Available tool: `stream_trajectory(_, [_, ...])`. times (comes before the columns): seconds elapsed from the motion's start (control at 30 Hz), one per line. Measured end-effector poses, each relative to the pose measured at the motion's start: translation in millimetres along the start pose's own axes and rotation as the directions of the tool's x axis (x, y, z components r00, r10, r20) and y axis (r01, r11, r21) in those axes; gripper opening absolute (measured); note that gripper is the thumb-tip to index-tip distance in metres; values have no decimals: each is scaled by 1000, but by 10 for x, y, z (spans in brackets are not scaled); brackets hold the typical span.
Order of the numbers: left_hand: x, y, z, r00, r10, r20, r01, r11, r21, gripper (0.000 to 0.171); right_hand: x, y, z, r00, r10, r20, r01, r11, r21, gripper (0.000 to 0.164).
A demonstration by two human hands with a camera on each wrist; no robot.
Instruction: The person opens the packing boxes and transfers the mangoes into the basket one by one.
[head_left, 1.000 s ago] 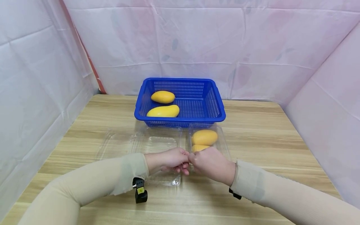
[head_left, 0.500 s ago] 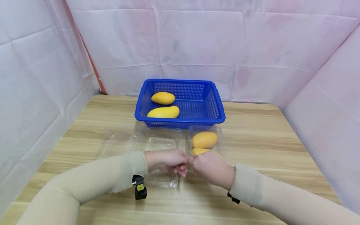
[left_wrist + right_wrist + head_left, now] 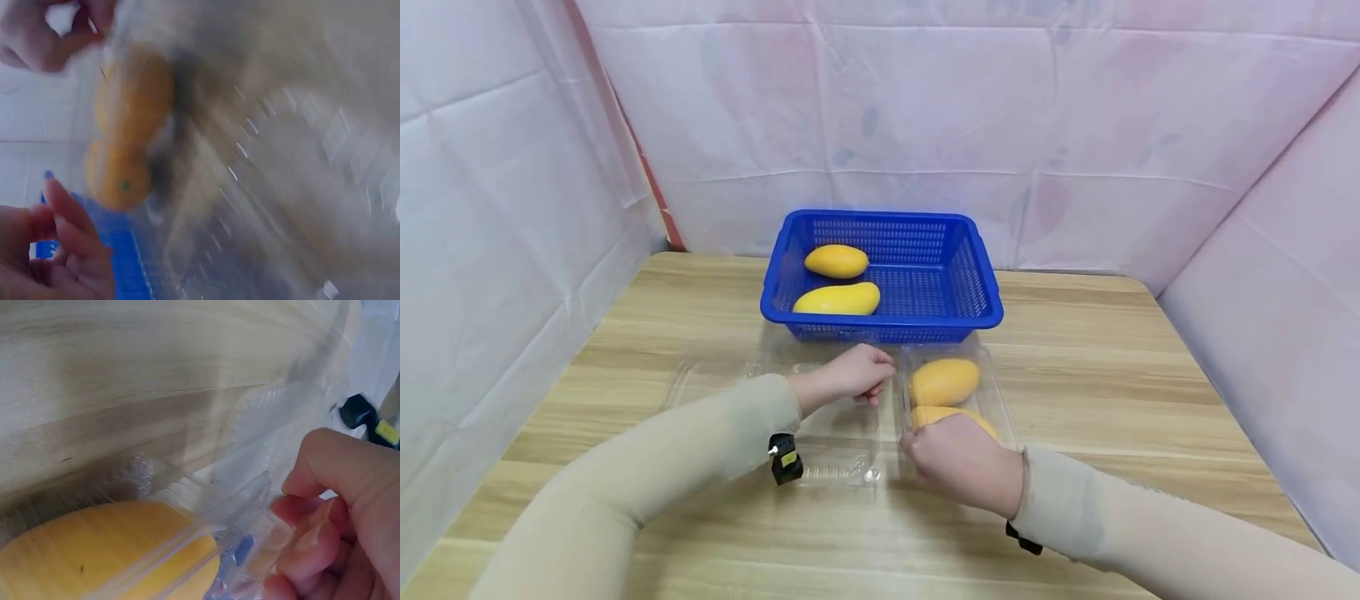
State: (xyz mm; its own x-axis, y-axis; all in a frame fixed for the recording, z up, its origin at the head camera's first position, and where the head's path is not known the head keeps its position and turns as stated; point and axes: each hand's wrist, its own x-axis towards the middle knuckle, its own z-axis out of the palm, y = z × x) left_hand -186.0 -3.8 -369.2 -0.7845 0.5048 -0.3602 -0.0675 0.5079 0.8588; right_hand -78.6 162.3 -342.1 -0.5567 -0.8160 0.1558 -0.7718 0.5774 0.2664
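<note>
Right hand pinches a clear box near its front left corner, thumb and fingers close together. Two mangoes lie inside. It sits between the blue basket and the table's front edge. Left hand has bent fingers; I can't tell if they hold anything.

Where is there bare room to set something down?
Bare tabletop shows right of the mango container and nearest the camera, between the sleeves. The basket has room right of its mangoes. Crowded: the middle, with the left hand, right hand and other clear container.
</note>
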Motion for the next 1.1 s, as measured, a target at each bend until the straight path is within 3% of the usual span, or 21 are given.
stream_trajectory(0.2, [162,75,-57,992,-102,73,106,992,-64,22,72,119,-145,997,3,74,-20,972,236,29])
stream_trajectory(0.37, [231,109,-114,986,-118,122,127,989,-71,25,242,445,-272,996,75,56,-90,935,344,24])
stream_trajectory(0.5, [259,107,-139,984,-97,151,116,986,-120,22,403,708,-261,983,131,130,-168,925,341,21])
stream_trajectory(0.7, [276,84,-141,975,-100,199,145,963,-228,17,593,920,-104,947,199,251,-256,941,221,20])
stream_trajectory(0.87, [241,98,-160,975,-86,205,138,957,-256,17,703,990,-47,946,153,287,-227,942,246,17])
stream_trajectory(1.1, [205,118,-145,984,-77,161,121,951,-284,18,844,1058,-49,933,53,356,-151,956,253,19])
